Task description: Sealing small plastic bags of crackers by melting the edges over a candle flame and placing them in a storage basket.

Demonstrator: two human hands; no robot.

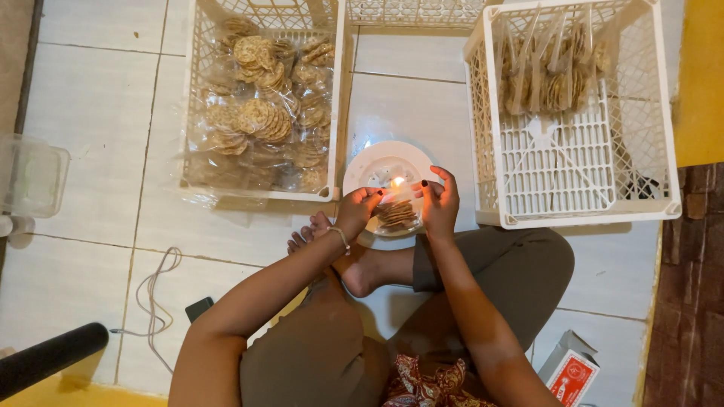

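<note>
I sit cross-legged on a tiled floor. My left hand (357,211) and my right hand (439,200) together hold a small clear plastic bag of round brown crackers (396,215) by its top edge. The bag's top is at a small flame (397,182) burning on a white plate (369,172) on the floor just beyond my hands. A thin bracelet is on my left wrist.
A white plastic crate (341,98) at the upper left holds several bags of crackers. A second white crate (581,203) at the right holds several sealed packs standing at its far end. A clear container (30,177), a cable (151,290) and a red-and-white box (569,369) lie around me.
</note>
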